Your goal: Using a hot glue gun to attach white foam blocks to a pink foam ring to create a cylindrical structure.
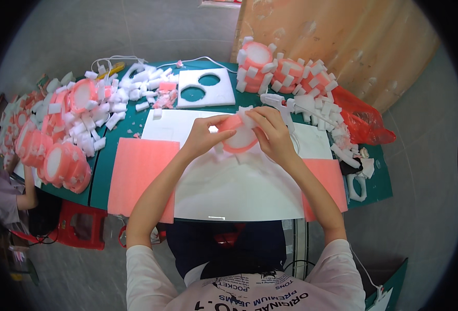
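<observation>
Above the white board (229,192) in front of me I hold a round foam piece (240,140) with a pink rim and a white middle. My left hand (209,137) grips its left edge between thumb and fingers. At its upper right, my right hand (273,133) pinches a small white foam block (247,116) against the pink rim. The fingers partly hide that block. Just beyond my right hand lies a white glue gun (273,99). Pink foam sheets (142,176) lie under both my forearms.
Finished-looking pink-and-white foam rounds (59,161) and loose white foam blocks crowd the left. More rounds (257,57) stand at the back right, near a red plastic bag (361,116). A white foam panel with two holes (223,93) lies behind. At far left sits another person (6,199).
</observation>
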A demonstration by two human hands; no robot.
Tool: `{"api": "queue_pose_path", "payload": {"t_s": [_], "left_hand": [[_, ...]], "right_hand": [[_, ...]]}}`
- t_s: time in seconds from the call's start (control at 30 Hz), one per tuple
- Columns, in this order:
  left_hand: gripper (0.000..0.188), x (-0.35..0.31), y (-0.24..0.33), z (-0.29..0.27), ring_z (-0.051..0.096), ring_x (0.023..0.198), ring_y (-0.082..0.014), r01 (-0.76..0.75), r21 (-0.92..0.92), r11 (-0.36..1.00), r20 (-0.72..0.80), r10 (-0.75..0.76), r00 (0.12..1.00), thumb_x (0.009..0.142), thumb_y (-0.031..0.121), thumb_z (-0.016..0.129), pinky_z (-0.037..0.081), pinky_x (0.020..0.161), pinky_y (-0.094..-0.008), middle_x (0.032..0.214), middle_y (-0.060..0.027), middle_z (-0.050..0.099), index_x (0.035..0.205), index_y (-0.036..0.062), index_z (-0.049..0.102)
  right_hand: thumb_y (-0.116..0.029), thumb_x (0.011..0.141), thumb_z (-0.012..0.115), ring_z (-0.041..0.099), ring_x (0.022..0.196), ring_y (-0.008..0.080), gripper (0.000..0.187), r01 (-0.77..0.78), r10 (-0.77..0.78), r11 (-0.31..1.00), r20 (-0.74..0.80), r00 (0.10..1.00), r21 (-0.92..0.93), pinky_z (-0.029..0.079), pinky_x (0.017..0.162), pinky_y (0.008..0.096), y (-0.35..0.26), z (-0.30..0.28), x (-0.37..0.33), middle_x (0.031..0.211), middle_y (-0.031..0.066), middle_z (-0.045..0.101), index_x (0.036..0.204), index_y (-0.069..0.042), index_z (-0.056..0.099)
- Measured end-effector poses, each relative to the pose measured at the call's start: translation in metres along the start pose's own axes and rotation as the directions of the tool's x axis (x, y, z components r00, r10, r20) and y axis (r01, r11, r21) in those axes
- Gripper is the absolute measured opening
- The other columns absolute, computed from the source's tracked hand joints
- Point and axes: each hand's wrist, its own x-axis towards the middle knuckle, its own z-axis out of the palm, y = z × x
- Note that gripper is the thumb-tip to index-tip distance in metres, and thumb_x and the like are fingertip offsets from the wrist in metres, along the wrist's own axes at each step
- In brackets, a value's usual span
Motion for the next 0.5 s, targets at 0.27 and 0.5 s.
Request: {"api": "queue_pose_path", "payload": {"t_s": [0.27,0.5], "left_hand": [[0.034,0.002,0.000,0.002,0.057,0.085,-0.0097,0.436,-0.304,0.847,0.269,-0.362,0.893,0.083,0.021,0.064,0.044,0.081,-0.0250,0.096,-0.0056,0.065,0.108,-0.0016,0.063],[0.028,0.000,-0.020,0.010,0.058,0.081,-0.0105,0.507,-0.228,0.831,0.339,-0.420,0.842,0.080,0.022,0.066,0.043,0.080,-0.0246,0.087,-0.0041,0.066,0.098,0.0004,0.068]], "right_hand": [[0.002,0.075,0.061,0.055,0.094,0.0313,0.038,-0.196,0.173,0.976,0.207,0.963,0.098,0.046,0.080,0.0359,0.011,-0.007,-0.003,0.104,0.0156,0.054,0.113,0.000,0.055],[-0.002,0.077,0.062,0.058,0.081,0.0296,0.043,-0.303,0.228,0.938,0.361,0.904,0.167,0.046,0.070,0.0347,0.032,0.008,-0.025,0.090,0.0149,0.059,0.120,-0.002,0.055]]}}
